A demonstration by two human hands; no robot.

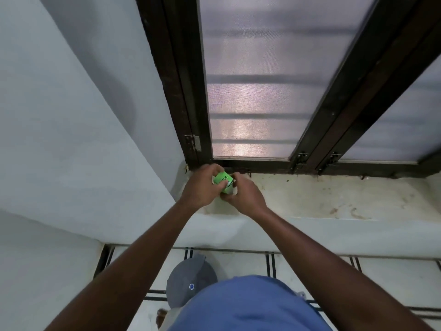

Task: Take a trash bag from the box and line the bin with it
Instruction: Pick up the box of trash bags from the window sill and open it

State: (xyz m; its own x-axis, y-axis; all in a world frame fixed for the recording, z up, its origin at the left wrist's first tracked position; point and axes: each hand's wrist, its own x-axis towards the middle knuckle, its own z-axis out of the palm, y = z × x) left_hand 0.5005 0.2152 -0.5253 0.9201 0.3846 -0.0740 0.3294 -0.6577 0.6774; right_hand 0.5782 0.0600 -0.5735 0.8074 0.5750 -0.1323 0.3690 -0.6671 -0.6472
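Bright green cardboard marks the trash bag box, held up over the stained windowsill at the corner of the dark window frame. The left hand has its grip wrapped round the box's left side, fingers curled over the top; the right hand closes its grip on the right and lower end, where a pale flap seems to stand open. No bag shows outside the box yet.

The step in hand looks like opening the box and drawing out one bag. To do it well, the left hand should hold the carton steady without crushing it, while the right pinches only the leading edge of a single bag and pulls slowly along the opening, so the roll does not come out with it.

The grey-lidded bin stands on the tiled floor below, lid apparently on; that must come off before lining.
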